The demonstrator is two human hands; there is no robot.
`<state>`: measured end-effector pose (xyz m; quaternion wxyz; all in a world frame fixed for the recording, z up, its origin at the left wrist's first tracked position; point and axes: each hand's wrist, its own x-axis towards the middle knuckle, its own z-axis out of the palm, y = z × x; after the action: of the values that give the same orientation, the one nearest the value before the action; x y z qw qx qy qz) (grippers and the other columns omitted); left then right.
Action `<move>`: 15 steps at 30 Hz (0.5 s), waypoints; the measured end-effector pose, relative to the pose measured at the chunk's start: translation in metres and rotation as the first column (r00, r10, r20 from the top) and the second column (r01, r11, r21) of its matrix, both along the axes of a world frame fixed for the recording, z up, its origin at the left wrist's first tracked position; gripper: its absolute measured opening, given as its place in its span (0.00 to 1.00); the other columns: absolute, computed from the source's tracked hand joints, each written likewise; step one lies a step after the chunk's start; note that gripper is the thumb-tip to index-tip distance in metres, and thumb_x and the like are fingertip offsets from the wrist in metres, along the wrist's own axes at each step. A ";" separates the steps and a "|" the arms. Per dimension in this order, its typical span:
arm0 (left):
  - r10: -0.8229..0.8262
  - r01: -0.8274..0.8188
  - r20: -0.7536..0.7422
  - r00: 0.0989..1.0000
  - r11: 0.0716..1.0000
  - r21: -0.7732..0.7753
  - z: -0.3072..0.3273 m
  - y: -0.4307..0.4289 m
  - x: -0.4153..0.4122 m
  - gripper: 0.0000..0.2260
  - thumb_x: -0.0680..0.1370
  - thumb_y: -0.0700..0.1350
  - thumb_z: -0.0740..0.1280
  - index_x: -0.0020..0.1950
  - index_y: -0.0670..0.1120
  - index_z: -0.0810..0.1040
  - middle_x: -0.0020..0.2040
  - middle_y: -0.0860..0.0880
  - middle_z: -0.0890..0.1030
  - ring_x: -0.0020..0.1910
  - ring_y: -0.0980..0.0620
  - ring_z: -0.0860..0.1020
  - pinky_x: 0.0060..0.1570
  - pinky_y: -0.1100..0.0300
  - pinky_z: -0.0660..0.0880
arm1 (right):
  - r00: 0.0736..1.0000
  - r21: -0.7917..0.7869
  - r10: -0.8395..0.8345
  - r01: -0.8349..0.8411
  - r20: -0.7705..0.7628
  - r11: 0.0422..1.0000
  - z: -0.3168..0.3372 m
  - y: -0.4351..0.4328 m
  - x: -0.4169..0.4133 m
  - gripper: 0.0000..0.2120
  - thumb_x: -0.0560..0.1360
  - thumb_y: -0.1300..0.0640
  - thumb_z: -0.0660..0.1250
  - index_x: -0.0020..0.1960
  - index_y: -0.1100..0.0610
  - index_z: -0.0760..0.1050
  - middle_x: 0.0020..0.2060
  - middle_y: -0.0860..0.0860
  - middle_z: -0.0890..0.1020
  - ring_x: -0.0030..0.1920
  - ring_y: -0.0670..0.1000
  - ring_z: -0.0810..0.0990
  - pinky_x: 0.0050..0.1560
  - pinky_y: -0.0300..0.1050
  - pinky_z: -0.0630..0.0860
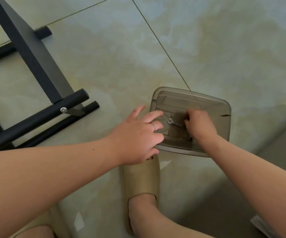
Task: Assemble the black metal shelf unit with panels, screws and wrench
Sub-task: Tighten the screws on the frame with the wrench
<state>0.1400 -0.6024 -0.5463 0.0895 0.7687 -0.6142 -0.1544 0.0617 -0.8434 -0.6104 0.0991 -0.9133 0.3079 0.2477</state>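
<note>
The right hand (200,124) reaches down into a shallow, smoky translucent plastic tray (207,98), knuckles up and fingers curled tight toward the tray bottom. The fingertips are hidden under the hand, so I cannot tell whether they pinch anything. Just beside those fingertips, near the middle of the tray, lies a small silver open-ended wrench (174,122). It lies flat, its jaw end pointing toward the tray's left edge and its other end running up to the right hand's fingers. Whether they touch is not clear. A small metal piece (190,135) shows by the right wrist near the tray's near edge, too small to name. The left hand (137,134) is released, fingers straight and spread. It rests over the tray's left edge and near-left corner, with the fingertips lying inside the rim, and it wears a thin ring (153,126) on one finger. The tray sits on a pale glossy tiled floor (224,48), and its near edge is touching or just above the toe of a tan slipper (141,176) worn on a foot. Well apart from the tray, on the floor to its far left, stands the partly built black metal shelf unit (35,48). It has a flat black panel joined to round black tubes, and a silver screw (63,110) is seated in the tube at the panel's nearest corner.
</note>
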 end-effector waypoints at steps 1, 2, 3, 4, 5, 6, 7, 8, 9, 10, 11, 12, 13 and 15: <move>0.004 -0.004 0.000 1.000 1.000 -0.016 -0.001 0.000 0.000 0.10 0.75 0.57 0.70 0.43 0.50 0.80 0.61 0.48 0.81 0.75 0.42 0.66 0.70 0.34 0.58 | 1.000 -0.001 0.009 -0.009 -0.008 1.000 0.000 0.000 0.000 0.05 0.78 0.63 0.63 0.51 0.59 0.77 0.47 0.60 0.80 0.47 0.64 0.79 0.47 0.56 0.80; 0.006 -0.006 -0.001 1.000 1.000 -0.028 -0.002 0.000 -0.001 0.11 0.75 0.57 0.70 0.43 0.50 0.80 0.61 0.48 0.81 0.75 0.42 0.66 0.70 0.34 0.58 | 1.000 0.006 0.007 -0.007 -0.010 1.000 0.000 0.000 0.001 0.05 0.78 0.63 0.63 0.50 0.60 0.77 0.47 0.60 0.80 0.47 0.64 0.79 0.47 0.56 0.80; 0.006 -0.006 -0.004 1.000 0.999 -0.033 -0.003 0.000 -0.001 0.11 0.75 0.57 0.70 0.44 0.50 0.81 0.61 0.48 0.81 0.75 0.43 0.65 0.71 0.35 0.58 | 1.000 0.020 -0.004 0.005 -0.008 1.000 0.002 0.001 0.002 0.05 0.77 0.64 0.63 0.50 0.60 0.77 0.47 0.61 0.80 0.47 0.64 0.79 0.47 0.56 0.80; 0.003 -0.003 -0.009 1.000 0.999 -0.035 -0.004 0.000 -0.002 0.11 0.75 0.58 0.70 0.44 0.51 0.81 0.62 0.48 0.81 0.76 0.43 0.65 0.71 0.36 0.58 | 1.000 0.036 -0.023 0.023 0.002 0.999 0.005 0.002 0.002 0.05 0.77 0.64 0.63 0.49 0.60 0.77 0.46 0.61 0.81 0.46 0.63 0.79 0.46 0.55 0.80; 0.001 -0.001 -0.019 1.000 0.999 -0.042 -0.004 0.000 -0.001 0.11 0.75 0.58 0.70 0.45 0.51 0.81 0.64 0.48 0.80 0.76 0.44 0.65 0.72 0.38 0.58 | 0.999 0.052 -0.043 0.042 0.026 0.998 0.009 0.004 0.003 0.05 0.76 0.64 0.63 0.48 0.60 0.78 0.45 0.60 0.81 0.45 0.63 0.79 0.46 0.55 0.80; 0.003 -0.006 -0.043 0.999 0.998 -0.060 -0.003 0.001 -0.001 0.11 0.75 0.58 0.70 0.47 0.51 0.82 0.65 0.48 0.79 0.76 0.45 0.64 0.72 0.41 0.58 | 0.996 0.069 -0.064 0.059 0.067 0.996 0.014 0.007 0.004 0.06 0.76 0.63 0.63 0.48 0.60 0.79 0.45 0.59 0.81 0.44 0.61 0.79 0.45 0.54 0.80; 0.022 -0.030 -0.087 0.996 0.995 -0.090 -0.001 0.003 0.000 0.12 0.75 0.58 0.69 0.50 0.51 0.81 0.67 0.48 0.77 0.76 0.46 0.65 0.72 0.44 0.58 | 0.988 0.093 -0.089 0.077 0.127 0.993 0.021 0.012 0.004 0.06 0.76 0.63 0.64 0.49 0.60 0.80 0.44 0.57 0.82 0.44 0.59 0.80 0.46 0.53 0.80; 0.066 -0.085 -0.151 0.986 0.989 -0.122 0.002 0.005 0.002 0.12 0.76 0.57 0.67 0.53 0.51 0.81 0.69 0.49 0.76 0.75 0.46 0.65 0.72 0.47 0.59 | 0.973 0.125 -0.116 0.092 0.202 0.988 0.029 0.017 0.005 0.06 0.75 0.63 0.65 0.50 0.59 0.80 0.44 0.55 0.82 0.44 0.57 0.80 0.46 0.50 0.79; 0.137 -0.175 -0.241 0.961 0.974 -0.142 0.007 0.007 0.004 0.13 0.78 0.56 0.64 0.56 0.51 0.80 0.69 0.49 0.75 0.73 0.47 0.67 0.70 0.50 0.62 | 0.949 0.164 -0.145 0.101 0.279 0.981 0.039 0.024 0.007 0.05 0.75 0.63 0.67 0.50 0.59 0.81 0.43 0.54 0.82 0.45 0.54 0.80 0.46 0.46 0.78; 0.234 -0.299 -0.352 0.906 0.944 -0.142 0.015 0.009 0.008 0.13 0.79 0.55 0.62 0.58 0.50 0.78 0.67 0.49 0.75 0.70 0.49 0.69 0.68 0.53 0.66 | 0.921 0.210 -0.173 0.103 0.350 0.972 0.050 0.031 0.011 0.04 0.76 0.62 0.68 0.49 0.58 0.81 0.42 0.51 0.82 0.44 0.51 0.79 0.45 0.40 0.76; 0.342 -0.439 -0.471 0.813 0.892 -0.111 0.024 0.011 0.012 0.12 0.80 0.53 0.61 0.58 0.50 0.77 0.64 0.51 0.76 0.66 0.51 0.71 0.64 0.57 0.68 | 0.890 0.260 -0.202 0.099 0.409 0.961 0.062 0.038 0.016 0.02 0.76 0.62 0.70 0.48 0.58 0.81 0.41 0.49 0.82 0.42 0.47 0.79 0.43 0.33 0.74; 0.443 -0.568 -0.582 0.682 0.822 -0.040 0.031 0.014 0.017 0.10 0.82 0.51 0.60 0.58 0.50 0.77 0.60 0.52 0.77 0.61 0.54 0.74 0.60 0.60 0.70 | 0.858 0.315 -0.237 0.094 0.456 0.944 0.074 0.046 0.022 0.01 0.76 0.61 0.71 0.47 0.57 0.80 0.39 0.47 0.82 0.41 0.44 0.79 0.41 0.29 0.72; 0.526 -0.669 -0.663 0.533 0.741 0.050 0.038 0.017 0.024 0.08 0.83 0.50 0.60 0.56 0.51 0.77 0.56 0.54 0.77 0.57 0.56 0.75 0.56 0.63 0.71 | 0.822 0.372 -0.279 0.089 0.496 0.924 0.087 0.055 0.029 0.01 0.76 0.60 0.72 0.47 0.56 0.80 0.38 0.46 0.81 0.40 0.43 0.79 0.40 0.28 0.72; 0.613 -0.800 -0.751 0.245 0.566 0.201 0.052 0.024 0.040 0.06 0.83 0.49 0.61 0.53 0.51 0.77 0.52 0.54 0.80 0.53 0.55 0.79 0.54 0.58 0.75 | 0.755 0.485 -0.353 0.054 0.552 0.873 0.111 0.075 0.042 0.02 0.77 0.58 0.73 0.46 0.55 0.80 0.36 0.46 0.81 0.38 0.43 0.79 0.39 0.30 0.73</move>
<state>0.1805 -0.5783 -0.4941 0.4814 0.8038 -0.1120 -0.3312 0.1041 -0.7687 -0.4998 0.4260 -0.8557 0.2933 -0.0193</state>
